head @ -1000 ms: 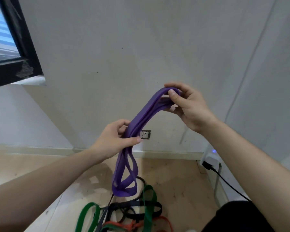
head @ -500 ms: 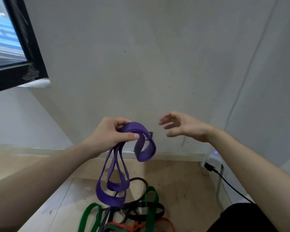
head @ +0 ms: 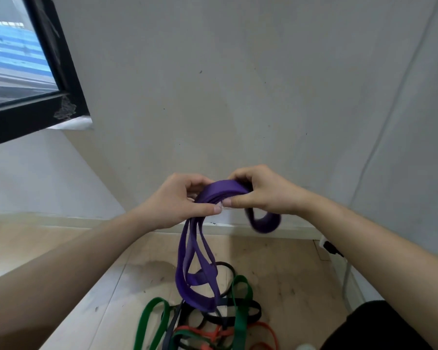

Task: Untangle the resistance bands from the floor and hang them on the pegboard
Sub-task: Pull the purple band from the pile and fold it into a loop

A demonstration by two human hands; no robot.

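Observation:
A purple resistance band [head: 196, 279] is held in the air in front of a pale wall. My left hand [head: 180, 200] and my right hand [head: 261, 193] both grip its folded top, thumbs almost touching. Long loops of it hang down from my left hand, and a short loop curls under my right wrist. Below, on the wooden floor, lies a tangle of bands: green [head: 240, 314], black [head: 250, 311] and orange-red [head: 213, 334]. No pegboard is in view.
A black-framed window [head: 58, 72] is at the upper left. A white baseboard [head: 61, 221] runs along the wall. At the right edge a white power strip with a black plug [head: 330, 247] sits on the floor. Dark clothing [head: 379, 327] fills the bottom right corner.
My right hand, free half a second ago, has come back and gripped the purple band beside my left hand. A second ago it held the band's top higher up. The view has tilted slightly.

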